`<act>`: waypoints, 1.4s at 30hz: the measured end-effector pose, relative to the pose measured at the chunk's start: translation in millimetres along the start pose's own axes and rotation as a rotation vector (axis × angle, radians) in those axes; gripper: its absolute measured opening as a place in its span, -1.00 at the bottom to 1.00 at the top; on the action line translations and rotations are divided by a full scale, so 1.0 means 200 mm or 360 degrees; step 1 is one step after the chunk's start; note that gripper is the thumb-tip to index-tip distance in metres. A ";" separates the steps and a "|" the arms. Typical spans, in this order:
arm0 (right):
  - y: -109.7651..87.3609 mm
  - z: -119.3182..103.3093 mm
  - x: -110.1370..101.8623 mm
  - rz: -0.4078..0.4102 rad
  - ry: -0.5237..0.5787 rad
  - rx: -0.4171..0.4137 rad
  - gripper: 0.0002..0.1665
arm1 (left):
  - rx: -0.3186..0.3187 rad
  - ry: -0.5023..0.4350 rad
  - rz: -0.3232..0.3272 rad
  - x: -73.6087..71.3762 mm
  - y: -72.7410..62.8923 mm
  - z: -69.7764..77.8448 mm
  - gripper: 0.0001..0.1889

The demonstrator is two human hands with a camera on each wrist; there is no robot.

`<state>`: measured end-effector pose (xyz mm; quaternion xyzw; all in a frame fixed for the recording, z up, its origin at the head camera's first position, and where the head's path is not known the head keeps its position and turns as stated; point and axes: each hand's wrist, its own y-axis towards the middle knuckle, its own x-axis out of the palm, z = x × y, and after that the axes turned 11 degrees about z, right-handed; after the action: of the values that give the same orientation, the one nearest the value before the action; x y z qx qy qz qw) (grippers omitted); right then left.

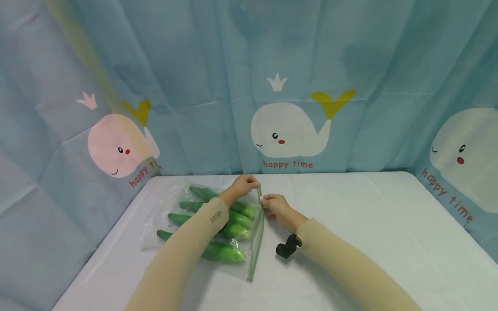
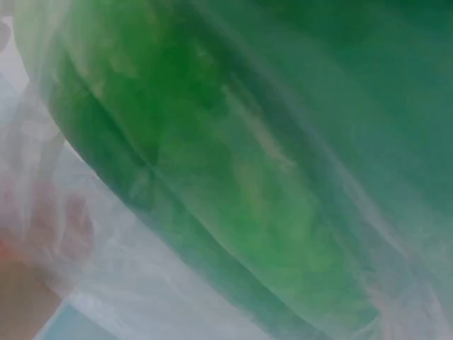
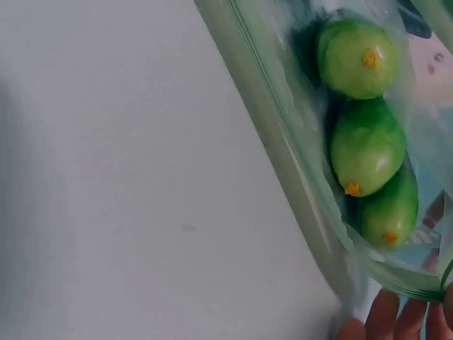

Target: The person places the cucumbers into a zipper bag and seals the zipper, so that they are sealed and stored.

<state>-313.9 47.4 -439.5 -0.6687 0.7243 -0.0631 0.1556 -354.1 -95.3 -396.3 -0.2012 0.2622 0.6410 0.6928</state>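
A clear zip bag [image 1: 155, 233] with a green zip edge lies on the table, holding several green cucumbers [image 1: 231, 254] side by side. At the far corner of its mouth, my left hand [image 1: 242, 185] pinches the zip strip. Just nearer, my right hand [image 1: 277, 205] pinches the same strip at a small white slider [image 1: 261, 198]. The right wrist view looks into the parted mouth, past the green zip edge [image 3: 283, 134], at the cucumbers' [image 3: 368, 145] pale ends; fingers [image 3: 410, 319] show at the lower right. Through plastic, a cucumber [image 2: 184, 163] fills most of the left wrist view.
The white table [image 1: 369, 224] runs back to a blue curtain [image 1: 194, 86] printed with whales, which also hangs at both sides. A black device [image 1: 288, 246] sits at the right wrist. My left forearm [image 1: 186, 250] passes over the bag.
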 end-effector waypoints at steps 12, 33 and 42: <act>-0.02 -0.02 0.00 0.0020 0.0077 0.0053 -0.80 | -0.0032 -0.0150 0.0072 -0.01 -0.02 0.01 -0.49; -0.30 0.12 -0.03 -0.0298 -0.0044 0.0119 -0.83 | -0.0169 -0.0325 0.0293 -0.02 0.00 0.00 -0.50; -0.43 0.17 -0.10 -0.0396 -0.0099 0.0143 -0.84 | -0.0173 -0.0390 0.0296 -0.02 0.02 -0.03 -0.54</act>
<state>-221.5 62.5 -443.2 -0.7473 0.6272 -0.0933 0.1987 -358.8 -101.6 -397.9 -0.1334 0.1581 0.7354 0.6453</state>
